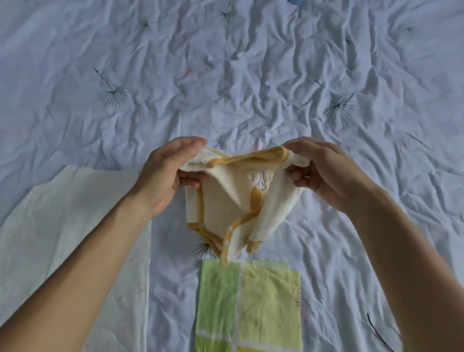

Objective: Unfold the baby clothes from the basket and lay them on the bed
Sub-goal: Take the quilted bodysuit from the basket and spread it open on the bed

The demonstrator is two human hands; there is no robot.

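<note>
Two pieces, white garment (75, 226) and green-yellow cloth (251, 301), already flat on bed (251, 75); cream yellow-trimmed baby romper (238, 198) half-unfolded, pinched at shoulders between left hand (165, 173) and right hand (319, 170), hanging above, not yet laid.

garment (241, 201): held above bed (251, 75), centre, between left hand (163, 173) and right hand (321, 170)
cloth (75, 238): flat on bed, left of garment
checked cloth (263, 301): flat on bed, directly below garment's hanging end

A thin black cord (379, 333) lies on the sheet near the bed's lower right edge. A blue object (296, 2) peeks in at the top edge, too cropped to identify.
</note>
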